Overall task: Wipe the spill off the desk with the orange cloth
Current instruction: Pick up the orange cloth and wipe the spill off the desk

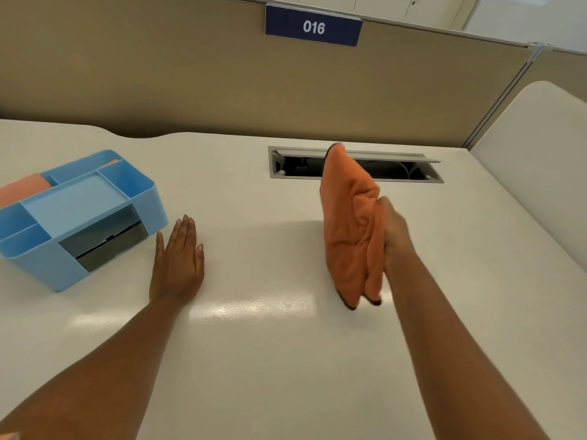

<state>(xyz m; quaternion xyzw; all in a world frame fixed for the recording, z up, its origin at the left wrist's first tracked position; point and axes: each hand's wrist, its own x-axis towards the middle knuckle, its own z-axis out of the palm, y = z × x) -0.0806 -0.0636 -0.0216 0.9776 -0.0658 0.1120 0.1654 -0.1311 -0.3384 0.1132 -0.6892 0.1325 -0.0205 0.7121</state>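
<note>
My right hand (394, 230) grips the orange cloth (349, 230), which hangs bunched and lifted above the white desk (270, 360), right of centre. The cloth's top end reaches in front of the cable slot and its dark-edged corners dangle close to the desk surface. My left hand (178, 262) lies flat on the desk, palm down with fingers together, holding nothing. A faint glossy patch (254, 304) shows on the desk between the two hands; I cannot tell whether it is liquid or reflected light.
A light blue desk organiser (79, 217) with a grey drawer stands at the left, an orange item (22, 190) tucked in its back. An open grey cable slot (352, 165) sits in the desk's far part. A beige partition (190, 84) with a "016" sign (313, 26) rises behind.
</note>
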